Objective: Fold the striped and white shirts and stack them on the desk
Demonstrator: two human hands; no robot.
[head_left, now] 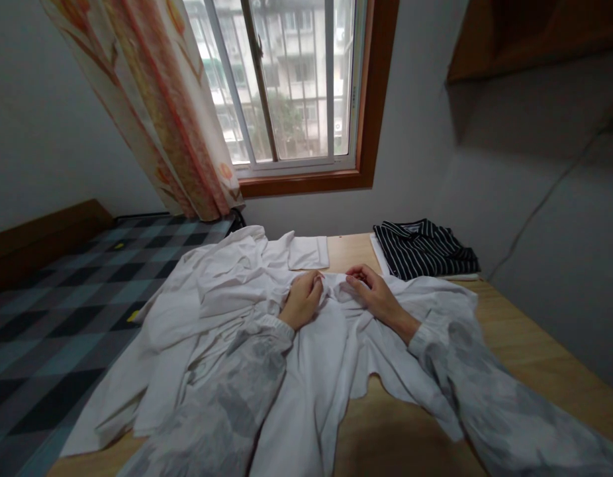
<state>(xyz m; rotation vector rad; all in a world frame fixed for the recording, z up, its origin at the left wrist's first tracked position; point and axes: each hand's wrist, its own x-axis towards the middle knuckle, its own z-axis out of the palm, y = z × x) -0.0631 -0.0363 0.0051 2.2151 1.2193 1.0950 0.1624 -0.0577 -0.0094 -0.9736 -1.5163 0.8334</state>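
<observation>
A white shirt (321,358) is spread over the wooden table, its lower cloth hanging in folds toward me. My left hand (304,298) is closed on the cloth near the shirt's upper edge. Just to the right, my right hand (373,295) pinches the same edge between thumb and fingers, with a short stretch of cloth between the two hands. The fingertips are partly hidden by folds. More crumpled white clothing (182,318) lies under and beside my left forearm, its sleeves trailing toward the table's left edge.
A folded black-and-white striped garment (423,248) rests on white folded cloth at the back right of the table (525,344). Folded white fabric (309,252) lies at the back. Left is a bed with a checked cover (63,305); a curtain (172,112) hangs by the window (286,86).
</observation>
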